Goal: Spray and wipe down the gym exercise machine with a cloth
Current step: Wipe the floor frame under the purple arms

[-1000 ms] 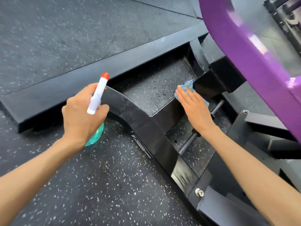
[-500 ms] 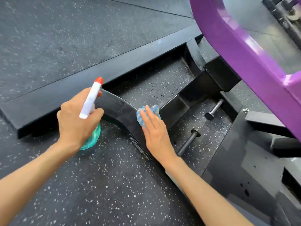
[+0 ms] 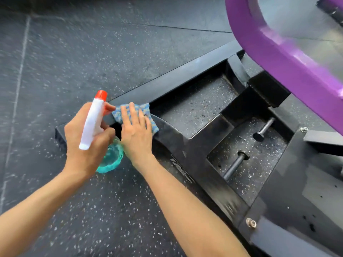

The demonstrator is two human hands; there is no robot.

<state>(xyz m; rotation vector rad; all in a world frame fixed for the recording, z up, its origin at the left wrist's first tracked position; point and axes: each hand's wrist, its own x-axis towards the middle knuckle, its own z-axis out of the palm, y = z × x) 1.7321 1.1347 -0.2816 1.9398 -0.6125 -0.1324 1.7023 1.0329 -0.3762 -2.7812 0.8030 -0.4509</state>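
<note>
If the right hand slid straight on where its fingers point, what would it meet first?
Probably nothing solid: the right hand, flat on the cloth, would cross the black base rail and reach the rubber floor beyond, though depth is unclear.

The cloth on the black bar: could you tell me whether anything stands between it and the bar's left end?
Yes: the left hand, gripping the spray bottle, sits beside the cloth's left edge, above that stretch of the bar. The right hand presses the cloth.

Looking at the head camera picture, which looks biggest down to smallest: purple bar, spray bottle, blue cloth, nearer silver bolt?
1. purple bar, clearly largest.
2. spray bottle and blue cloth: similar, both partly covered, so unranked.
3. nearer silver bolt, smallest.
</note>
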